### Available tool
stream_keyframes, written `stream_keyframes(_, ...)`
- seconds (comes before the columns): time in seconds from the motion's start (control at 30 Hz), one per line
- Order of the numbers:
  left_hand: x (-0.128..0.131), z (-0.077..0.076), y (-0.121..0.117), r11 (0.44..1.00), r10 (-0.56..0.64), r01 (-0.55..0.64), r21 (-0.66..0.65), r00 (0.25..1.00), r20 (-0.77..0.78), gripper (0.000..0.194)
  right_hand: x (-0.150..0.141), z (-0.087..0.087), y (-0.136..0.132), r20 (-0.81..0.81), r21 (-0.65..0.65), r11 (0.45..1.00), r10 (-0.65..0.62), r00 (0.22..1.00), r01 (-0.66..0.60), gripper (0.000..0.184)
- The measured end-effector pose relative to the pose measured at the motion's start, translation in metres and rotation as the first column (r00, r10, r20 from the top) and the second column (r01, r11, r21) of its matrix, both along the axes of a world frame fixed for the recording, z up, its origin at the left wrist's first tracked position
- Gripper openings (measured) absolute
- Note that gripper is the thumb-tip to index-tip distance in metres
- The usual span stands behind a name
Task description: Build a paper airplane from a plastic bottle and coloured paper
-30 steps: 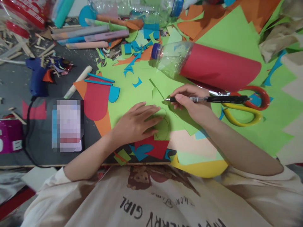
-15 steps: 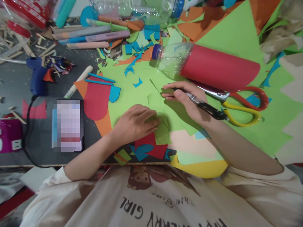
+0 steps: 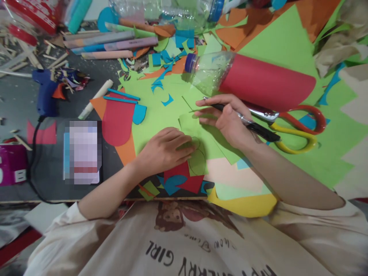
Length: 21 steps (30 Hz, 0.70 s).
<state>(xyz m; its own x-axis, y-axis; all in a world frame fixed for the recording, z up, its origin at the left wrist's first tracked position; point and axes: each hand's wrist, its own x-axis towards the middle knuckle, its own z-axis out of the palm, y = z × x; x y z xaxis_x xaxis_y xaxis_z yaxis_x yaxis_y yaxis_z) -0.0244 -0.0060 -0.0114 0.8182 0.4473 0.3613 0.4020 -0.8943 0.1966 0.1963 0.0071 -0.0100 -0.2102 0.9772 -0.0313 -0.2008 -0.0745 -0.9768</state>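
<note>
green paper slip (image 3: 197,163) w/ rounded outlines drawn in dark line lies nr the front of a crowded bench (image 3: 51,165), partly under a person's left hand (image 3: 165,149). next in size, a lg. green sheet (image 3: 175,86) spreads below the slip & both hands. bottle w/ red sleeve (image 3: 264,82) lies on its side beyond the right hand (image 3: 234,124), purple cap pointing left; a clear bottle (image 3: 161,11), blue-capped, lies at the far edge. yellow paper (image 3: 243,205) sits at the front edge, by the person's shirt.

left hand, palm down, fingers bent over the slip; can't tell if its grip is open or pinching. right hand's grip is closed on a black pen (image 3: 260,130), tip up off the paper, pt. away from the slip. scissors (image 3: 287,132), red & yellow handles, lie just beyond the right wrist, blades partly hidden.

at left: phone (image 3: 83,153), screen pixelated; red arch-shaped paper (image 3: 117,126); blue glue gun (image 3: 46,92) w/ black cord. smaller yet, markers (image 3: 109,40) bunch up top; two thin blue strips (image 3: 122,101) cross the red pc.; blue scraps (image 3: 166,100) dot the green sheet.
</note>
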Motion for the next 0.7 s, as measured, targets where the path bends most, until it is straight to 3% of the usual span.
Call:
stream_keyframes(0.1, 0.000, 0.000, 0.001, 1.000, 0.002, -0.001, -0.014, 1.000, 0.023, 0.024, 0.002, 0.001, -0.002, 0.127, 0.113, 0.989, -0.112, 0.986, 0.098, 0.028)
stream_keyframes(0.23, -0.002, 0.000, 0.002, 0.990, 0.030, -0.036, -0.134, 0.999, -0.046, 0.022, 0.004, -0.004, 0.000, 0.136, 0.087, 0.990, -0.123, 0.983, 0.112, 0.037)
stream_keyframes(0.33, -0.004, -0.001, 0.002, 0.972, 0.020, -0.050, -0.229, 0.991, -0.132, 0.027, 0.002, -0.005, 0.001, 0.143, 0.048, 0.997, -0.061, 0.988, 0.055, 0.031)
stream_keyframes(0.53, -0.002, -0.001, 0.001, 0.958, -0.018, -0.025, -0.284, 0.989, -0.150, 0.034, -0.003, 0.005, 0.000, 0.446, 0.041, 0.995, 0.063, 0.893, -0.090, 0.042)
stream_keyframes(0.7, -0.002, 0.002, 0.004, 0.945, -0.038, -0.012, -0.326, 0.988, -0.148, 0.036, -0.004, 0.006, 0.001, 0.490, 0.066, 0.983, 0.116, 0.864, -0.170, 0.046)
